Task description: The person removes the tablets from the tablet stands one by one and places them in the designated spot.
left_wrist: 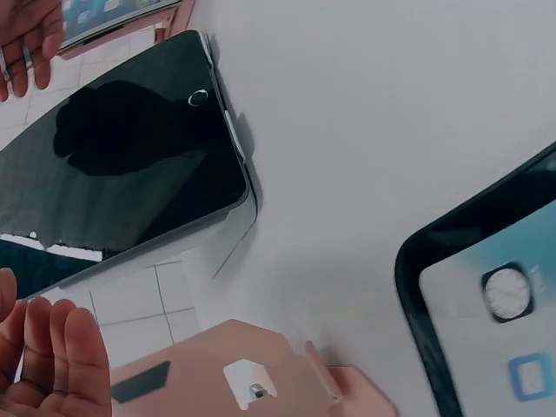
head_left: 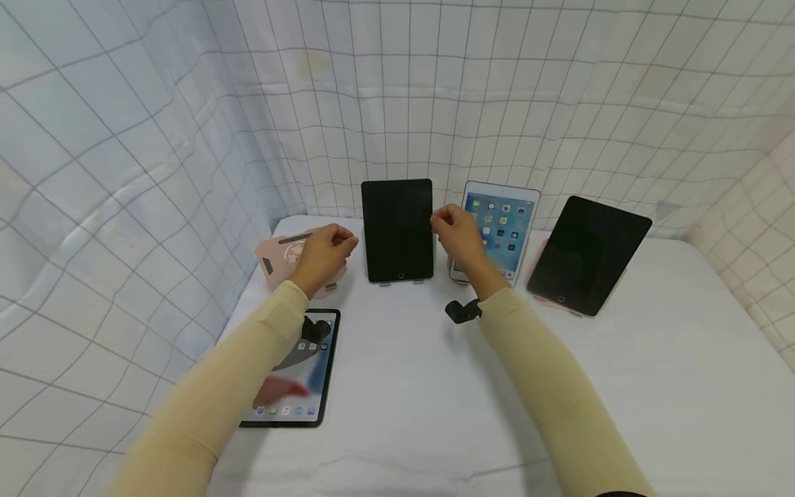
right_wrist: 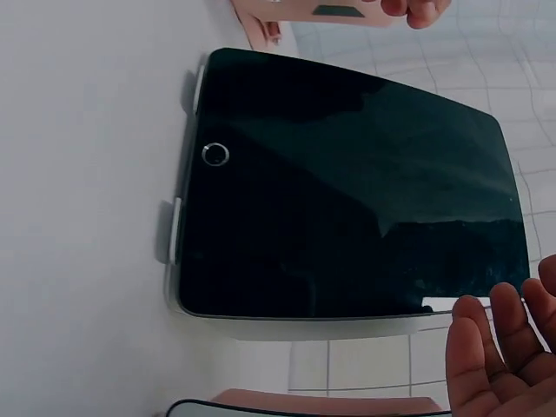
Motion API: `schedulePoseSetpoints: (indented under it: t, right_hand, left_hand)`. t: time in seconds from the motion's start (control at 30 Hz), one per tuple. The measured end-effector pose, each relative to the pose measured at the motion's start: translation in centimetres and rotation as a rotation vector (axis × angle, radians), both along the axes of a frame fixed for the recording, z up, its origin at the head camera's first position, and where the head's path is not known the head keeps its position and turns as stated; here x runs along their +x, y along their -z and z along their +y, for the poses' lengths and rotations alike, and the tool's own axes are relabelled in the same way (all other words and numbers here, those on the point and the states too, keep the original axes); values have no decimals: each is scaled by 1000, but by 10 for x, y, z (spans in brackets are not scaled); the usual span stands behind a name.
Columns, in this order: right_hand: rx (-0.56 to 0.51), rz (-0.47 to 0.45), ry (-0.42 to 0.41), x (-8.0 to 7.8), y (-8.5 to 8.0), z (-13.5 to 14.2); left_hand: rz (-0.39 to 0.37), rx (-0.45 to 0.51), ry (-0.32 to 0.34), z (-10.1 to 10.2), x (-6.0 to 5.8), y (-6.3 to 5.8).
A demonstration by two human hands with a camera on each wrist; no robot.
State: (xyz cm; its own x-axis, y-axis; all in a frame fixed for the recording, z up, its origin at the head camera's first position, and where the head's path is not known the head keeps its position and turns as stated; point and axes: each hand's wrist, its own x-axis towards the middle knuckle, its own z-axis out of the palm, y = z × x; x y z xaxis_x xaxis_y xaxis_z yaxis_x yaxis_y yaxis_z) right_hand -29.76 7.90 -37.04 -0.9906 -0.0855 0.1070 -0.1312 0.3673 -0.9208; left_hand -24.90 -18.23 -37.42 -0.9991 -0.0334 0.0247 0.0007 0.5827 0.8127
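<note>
A black-screened tablet (head_left: 397, 231) stands propped upright at the back, its lower edge in the small hooks (right_wrist: 175, 230) of a light-coloured stand. My left hand (head_left: 324, 254) hovers left of it, in front of a pink folding stand (head_left: 273, 254), with fingers loosely bent around nothing. At the tablet's right edge is my right hand (head_left: 459, 238), fingers loosely bent. In the right wrist view these fingers (right_wrist: 466, 347) overlap the tablet's corner; whether they touch it I cannot tell. Behind this hand a white tablet (head_left: 524, 228) with a lit home screen leans on its stand.
Farther right, another dark tablet (head_left: 590, 255) leans tilted on a pink stand. A larger lit tablet (head_left: 318, 386) lies flat at the front left, partly under my left sleeve (head_left: 230, 366). White grid-patterned cloth (head_left: 497, 90) rises behind the white table (head_left: 404, 386).
</note>
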Motion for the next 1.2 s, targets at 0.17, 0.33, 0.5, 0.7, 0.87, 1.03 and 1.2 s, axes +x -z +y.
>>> schedulePoseSetpoints:
  t: [0.17,0.33,0.5,0.7,0.87,1.03,1.2]
  right_hand:
    - [65,74,54,-9,-9,-2]
    - [98,77,99,-14,-9,-2]
    - [103,99,119,-18,-4,-3]
    - [96,120,130,-24,-1,-5]
    - [112,125,131,-26,0,-8]
    - [130,105,141,-28,3,-11]
    - [127,94,140,-31,7,-12]
  left_hand:
    - [94,-43,-1,6,-8,-2]
    - [119,-16,-20,11,-20,1]
    - [156,3,-55,13,-31,0]
    - [139,-11,-80,18,-41,-4]
    - [134,-10,-100,22,-44,-3]
    - [145,34,-108,26,-46,0]
    - [160,63,-120,28,-47,4]
